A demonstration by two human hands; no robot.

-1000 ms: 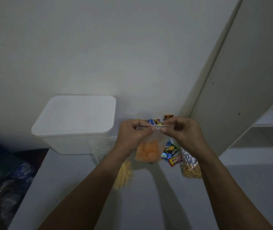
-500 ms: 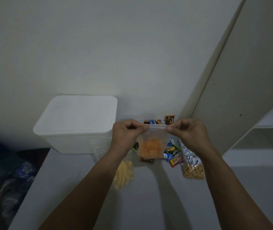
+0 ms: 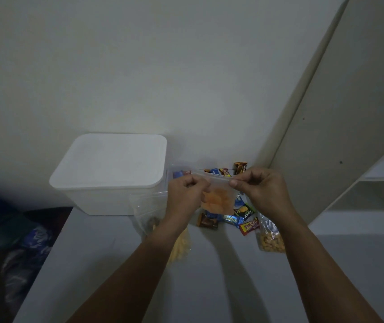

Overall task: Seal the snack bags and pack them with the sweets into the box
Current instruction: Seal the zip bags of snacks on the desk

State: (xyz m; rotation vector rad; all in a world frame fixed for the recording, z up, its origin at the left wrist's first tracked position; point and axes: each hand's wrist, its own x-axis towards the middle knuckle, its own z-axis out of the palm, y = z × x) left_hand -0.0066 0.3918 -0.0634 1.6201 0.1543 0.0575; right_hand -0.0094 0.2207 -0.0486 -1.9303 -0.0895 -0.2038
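Slid inward along the zip strip since half a second back: left hand (image 3: 187, 194) now with thumb and fingers pinched nearer mid-strip, over the upper left of the clear zip bag of orange snacks (image 3: 218, 199); bag tilted a little, right corner lower than before. Held up off the grey table (image 3: 209, 287), between both hands, just in front of the wall. Long axis of the zip strip running left to right, level with the knuckles, slightly down toward the right. Right hand (image 3: 260, 191) clamped on the right end of the strip by thumb and forefinger, anchoring. Both hands about equally near; left one apparently the mover, judging by its place on the strip. Next press probably rightward along the seam toward the anchored corner.

Below and behind, scattered wrapped sweets (image 3: 235, 216): "Kopiko" seemingly on a dark wrapper, lettering on the red-and-yellow one too small to read; more wrappers standing against the wall, print blurred. Right of those, bag of pale nuts or puffs (image 3: 270, 240) lying flat. Under the left forearm, bag of yellow sticks (image 3: 180, 249) and another clear bag (image 3: 148, 210), contents unclear. Further left, white box (image 3: 109, 173) with lid on, well apart from the held bag, touching the wall side. Packing not yet begun, by the look of it.
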